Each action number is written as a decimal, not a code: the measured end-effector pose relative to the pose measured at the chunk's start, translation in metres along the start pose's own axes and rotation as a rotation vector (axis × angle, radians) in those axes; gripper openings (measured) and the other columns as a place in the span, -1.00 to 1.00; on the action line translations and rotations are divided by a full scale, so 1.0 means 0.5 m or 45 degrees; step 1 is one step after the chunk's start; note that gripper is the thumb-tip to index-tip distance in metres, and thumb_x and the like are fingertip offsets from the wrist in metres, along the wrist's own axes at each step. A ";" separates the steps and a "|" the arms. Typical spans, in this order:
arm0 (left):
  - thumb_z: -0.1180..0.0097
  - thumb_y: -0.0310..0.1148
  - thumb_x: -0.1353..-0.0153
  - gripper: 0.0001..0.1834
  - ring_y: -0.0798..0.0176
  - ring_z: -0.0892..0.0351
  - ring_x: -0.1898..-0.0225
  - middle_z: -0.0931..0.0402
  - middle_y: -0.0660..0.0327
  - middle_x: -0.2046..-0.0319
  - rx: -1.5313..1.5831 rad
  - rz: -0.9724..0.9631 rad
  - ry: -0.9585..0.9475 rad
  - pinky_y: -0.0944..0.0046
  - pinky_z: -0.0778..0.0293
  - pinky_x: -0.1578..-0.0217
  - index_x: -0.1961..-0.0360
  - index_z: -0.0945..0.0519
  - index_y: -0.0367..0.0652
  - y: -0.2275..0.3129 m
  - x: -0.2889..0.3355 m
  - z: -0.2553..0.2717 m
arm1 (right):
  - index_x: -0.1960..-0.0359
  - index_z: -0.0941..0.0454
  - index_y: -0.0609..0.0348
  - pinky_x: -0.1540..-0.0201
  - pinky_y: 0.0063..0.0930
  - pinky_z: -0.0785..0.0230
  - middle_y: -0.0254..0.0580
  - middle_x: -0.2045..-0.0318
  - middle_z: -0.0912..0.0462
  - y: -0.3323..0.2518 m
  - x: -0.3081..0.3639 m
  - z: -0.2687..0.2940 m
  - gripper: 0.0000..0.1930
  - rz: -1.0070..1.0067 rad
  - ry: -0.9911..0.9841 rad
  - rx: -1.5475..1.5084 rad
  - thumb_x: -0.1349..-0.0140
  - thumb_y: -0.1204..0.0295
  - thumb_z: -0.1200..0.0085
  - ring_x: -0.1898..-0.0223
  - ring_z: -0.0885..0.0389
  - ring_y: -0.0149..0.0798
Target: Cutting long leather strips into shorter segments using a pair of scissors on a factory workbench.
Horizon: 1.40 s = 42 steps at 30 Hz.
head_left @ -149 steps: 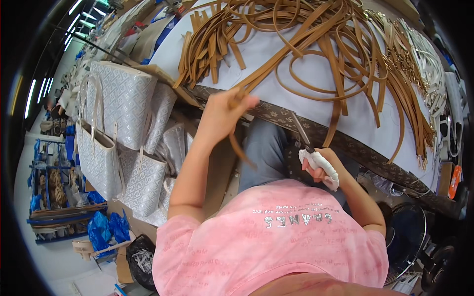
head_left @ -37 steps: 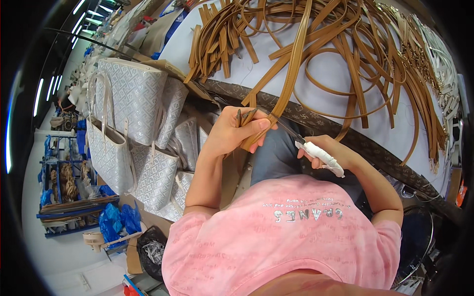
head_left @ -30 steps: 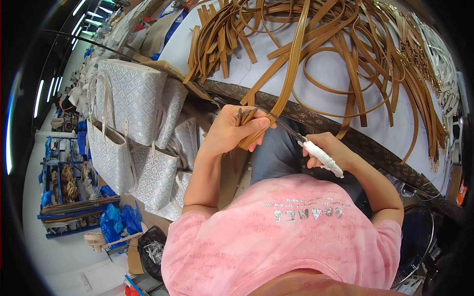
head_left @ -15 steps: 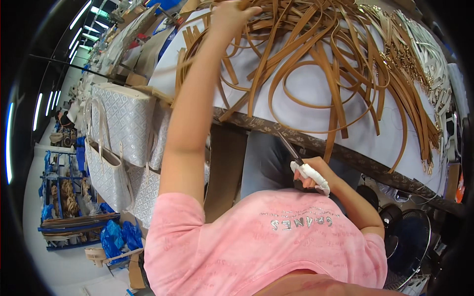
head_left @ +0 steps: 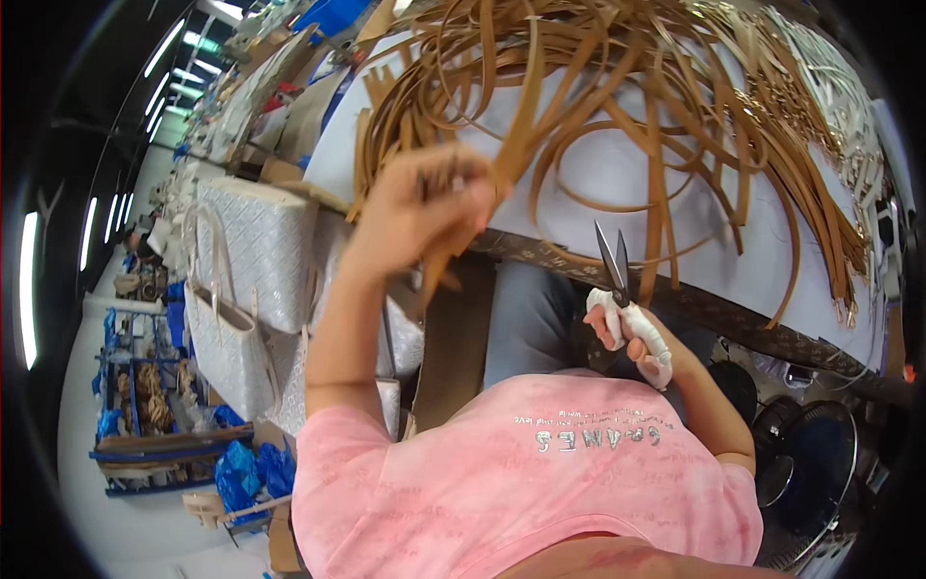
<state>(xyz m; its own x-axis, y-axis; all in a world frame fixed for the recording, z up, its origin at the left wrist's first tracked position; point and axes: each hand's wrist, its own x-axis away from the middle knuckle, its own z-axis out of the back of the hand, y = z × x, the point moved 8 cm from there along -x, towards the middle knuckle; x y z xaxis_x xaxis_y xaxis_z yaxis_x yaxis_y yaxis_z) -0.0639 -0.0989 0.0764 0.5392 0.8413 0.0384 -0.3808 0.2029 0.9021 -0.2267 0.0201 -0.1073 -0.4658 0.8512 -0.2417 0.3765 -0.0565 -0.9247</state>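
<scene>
Tube lights (head_left: pixel 30 289) glare at left, the left hand (head_left: pixel 420 212) blurs, edges bend.

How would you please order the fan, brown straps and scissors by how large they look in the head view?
1. Brown straps, as a pile
2. Fan
3. Scissors, partly covered by the hand holding them

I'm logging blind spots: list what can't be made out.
Head view, left hand: motion blur hides how many brown straps it grips.
Head view, scissors: right hand and white wrapping partly hide the handles.
Head view, strap pile: the top edge cuts off its far side.
</scene>
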 end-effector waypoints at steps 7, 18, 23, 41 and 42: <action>-0.14 -0.36 -0.25 -0.79 0.50 -0.38 0.71 -0.49 0.27 0.67 0.458 0.225 0.240 0.53 -0.20 0.68 0.27 -0.64 -0.33 -0.114 0.181 -0.036 | 0.15 -0.43 0.19 0.44 -0.67 -0.22 -0.48 0.52 -0.37 0.010 -0.069 -0.079 -0.81 -0.580 -0.286 0.173 -0.26 0.39 0.00 0.48 -0.30 -0.59; -0.17 -0.34 -0.26 -0.80 0.52 -0.42 0.67 -0.52 0.29 0.64 0.374 0.165 0.333 0.51 -0.29 0.65 0.28 -0.65 -0.30 -0.153 0.191 -0.016 | 0.15 -0.44 0.17 0.46 -0.67 -0.18 -0.49 0.55 -0.39 0.026 -0.028 -0.096 -0.80 -0.860 -0.165 0.045 -0.23 0.40 -0.06 0.50 -0.32 -0.61; -0.18 -0.33 -0.25 -0.79 0.53 -0.42 0.67 -0.52 0.29 0.64 0.269 0.193 0.233 0.50 -0.30 0.64 0.29 -0.65 -0.30 -0.167 0.176 -0.058 | 0.18 -0.46 0.20 0.43 -0.60 -0.26 -0.40 0.54 -0.46 -0.012 -0.021 -0.098 -0.78 -0.783 -0.117 0.331 -0.15 0.44 -0.15 0.49 -0.39 -0.54; -0.16 -0.29 -0.27 -0.76 0.52 -0.41 0.66 -0.50 0.31 0.65 0.284 0.203 0.068 0.49 -0.33 0.62 0.33 -0.65 -0.30 -0.146 0.180 -0.109 | 0.34 -0.48 0.27 0.63 -0.70 -0.11 -0.49 0.62 -0.32 -0.013 0.023 -0.098 -0.91 -0.770 -0.069 0.271 -0.25 0.49 0.00 0.63 -0.27 -0.66; -0.16 -0.29 -0.27 -0.76 0.52 -0.41 0.66 -0.49 0.31 0.65 0.297 0.219 0.062 0.50 -0.33 0.63 0.33 -0.65 -0.30 -0.148 0.181 -0.110 | 0.35 -0.48 0.28 0.63 -0.70 -0.12 -0.48 0.61 -0.35 -0.015 0.023 -0.097 -0.91 -0.792 -0.056 0.280 -0.25 0.50 0.01 0.63 -0.28 -0.66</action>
<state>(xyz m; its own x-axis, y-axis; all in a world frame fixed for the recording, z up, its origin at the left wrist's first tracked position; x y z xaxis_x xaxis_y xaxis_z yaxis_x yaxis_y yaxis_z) -0.0281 -0.0103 -0.0103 0.4427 0.8776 0.1839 -0.2775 -0.0609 0.9588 -0.1962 0.0558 -0.0887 -0.5775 0.7378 0.3494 -0.1437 0.3294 -0.9332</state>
